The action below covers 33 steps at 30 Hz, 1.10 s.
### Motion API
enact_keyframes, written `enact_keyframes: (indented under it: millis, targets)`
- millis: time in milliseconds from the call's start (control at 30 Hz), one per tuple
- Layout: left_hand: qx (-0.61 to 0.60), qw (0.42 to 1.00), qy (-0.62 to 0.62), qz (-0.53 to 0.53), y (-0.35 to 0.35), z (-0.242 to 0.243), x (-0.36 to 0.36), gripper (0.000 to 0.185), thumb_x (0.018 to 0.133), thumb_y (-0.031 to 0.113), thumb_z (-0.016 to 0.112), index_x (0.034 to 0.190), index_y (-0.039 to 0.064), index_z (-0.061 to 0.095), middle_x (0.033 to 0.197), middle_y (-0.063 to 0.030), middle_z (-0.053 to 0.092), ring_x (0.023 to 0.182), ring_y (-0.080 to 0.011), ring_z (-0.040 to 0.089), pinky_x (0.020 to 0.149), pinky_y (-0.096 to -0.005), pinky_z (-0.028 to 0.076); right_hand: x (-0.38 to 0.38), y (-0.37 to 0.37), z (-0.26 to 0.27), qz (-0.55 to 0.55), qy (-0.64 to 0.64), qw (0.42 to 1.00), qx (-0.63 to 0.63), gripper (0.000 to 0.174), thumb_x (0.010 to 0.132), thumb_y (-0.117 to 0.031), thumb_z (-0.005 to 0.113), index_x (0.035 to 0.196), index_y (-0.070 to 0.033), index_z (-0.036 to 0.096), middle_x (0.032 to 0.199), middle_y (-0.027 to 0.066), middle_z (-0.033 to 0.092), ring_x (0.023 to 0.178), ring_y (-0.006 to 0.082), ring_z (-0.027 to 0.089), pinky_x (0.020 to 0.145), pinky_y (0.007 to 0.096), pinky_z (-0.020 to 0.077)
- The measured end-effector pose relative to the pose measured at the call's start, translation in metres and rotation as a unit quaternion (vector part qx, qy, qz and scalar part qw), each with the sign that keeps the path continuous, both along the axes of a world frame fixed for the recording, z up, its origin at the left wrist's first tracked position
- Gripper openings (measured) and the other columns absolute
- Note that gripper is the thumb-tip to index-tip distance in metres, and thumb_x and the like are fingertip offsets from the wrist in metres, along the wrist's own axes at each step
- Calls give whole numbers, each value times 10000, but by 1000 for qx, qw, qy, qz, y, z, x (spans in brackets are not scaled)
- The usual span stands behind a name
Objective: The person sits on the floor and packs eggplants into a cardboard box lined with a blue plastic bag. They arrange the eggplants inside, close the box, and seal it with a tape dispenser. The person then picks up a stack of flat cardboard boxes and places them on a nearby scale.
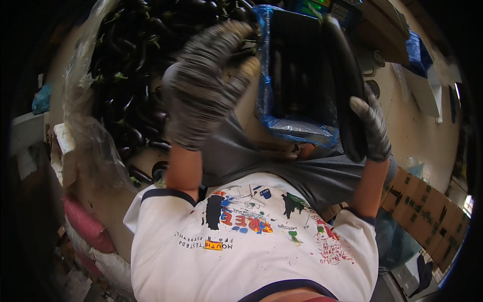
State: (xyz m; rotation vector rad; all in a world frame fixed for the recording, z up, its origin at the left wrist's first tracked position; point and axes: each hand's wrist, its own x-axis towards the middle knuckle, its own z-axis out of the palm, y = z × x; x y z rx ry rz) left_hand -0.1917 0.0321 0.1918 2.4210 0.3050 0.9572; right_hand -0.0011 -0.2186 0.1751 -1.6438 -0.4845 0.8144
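My right hand [371, 126], in a grey glove, grips a long dark eggplant [345, 83] low down, its stem end pointing up and away over the right side of a box. My left hand [215, 83], also gloved and blurred by motion, is left of the box with fingers and thumb apart; nothing shows between them. The box is lined with blue plastic film [266, 68] and holds long dark eggplants [279, 83] in shadow. A large pile of dark eggplants [128, 75] with green stems lies beyond and to the left of my left hand.
Clear plastic sheeting [81, 94] edges the pile at the left. Pink and white sacks [88, 224] lie at lower left. A device with lit green digits [320, 4] stands behind the box. Flattened cardboard [426, 215] lies at the right, near a dark plastic bag [396, 241].
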Motion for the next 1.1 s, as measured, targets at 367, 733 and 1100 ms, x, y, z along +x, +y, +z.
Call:
enact_keyframes:
  millis: [367, 733, 1100]
  targets:
    - [-167, 979, 108, 48, -41, -101, 40, 414, 826, 177, 655, 1212, 74, 548, 1147, -86, 573, 988, -186, 580, 833, -286, 504, 4, 87, -133, 113, -163, 915, -351, 1025, 744, -569, 624, 1436, -13, 111, 1353, 291, 365, 1248, 373, 402, 1033, 397, 341]
    - [-352, 935, 12, 47, -34, -96, 27, 316, 829, 73, 623, 1141, 40, 581, 1152, -81, 572, 1075, -184, 550, 894, -292, 466, 16, 42, -67, 79, -291, 899, -318, 556, 920, -395, 465, 1359, -70, 366, 1286, 204, 484, 1181, 346, 480, 996, 420, 397]
    - [-380, 923, 6, 55, -35, -96, 28, 335, 814, 17, 607, 1147, 46, 580, 1194, -72, 551, 1063, -174, 547, 852, -279, 479, -7, 61, -57, 113, -246, 909, -317, 608, 865, -312, 603, 1358, -47, 364, 1319, 221, 443, 1216, 328, 456, 1007, 382, 393]
